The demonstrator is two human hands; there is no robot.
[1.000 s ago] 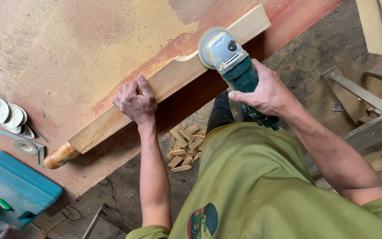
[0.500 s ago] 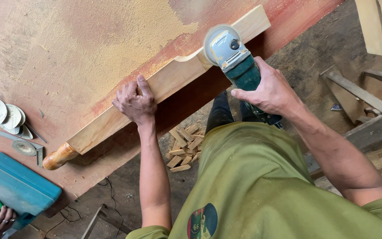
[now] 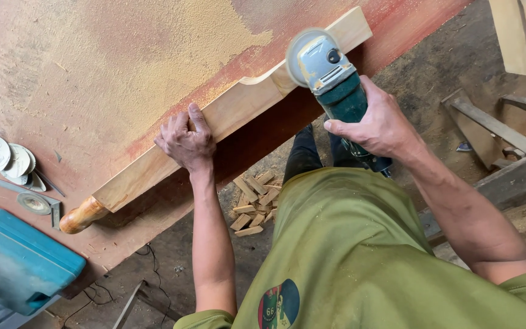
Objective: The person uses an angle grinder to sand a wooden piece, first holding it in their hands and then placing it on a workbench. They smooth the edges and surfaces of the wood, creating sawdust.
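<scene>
Now the right hand, fingers wrapped around the grinder, has shifted it rightward along the plank, left hand pressing flat.

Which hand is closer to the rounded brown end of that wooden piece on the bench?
Left. The left hand presses on the wooden piece partway along from its rounded brown end. The right hand grips the grinder near the opposite end.

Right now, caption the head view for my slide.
Left hand steadies a shaped wooden plank while the right hand runs an angle grinder along it.
</scene>
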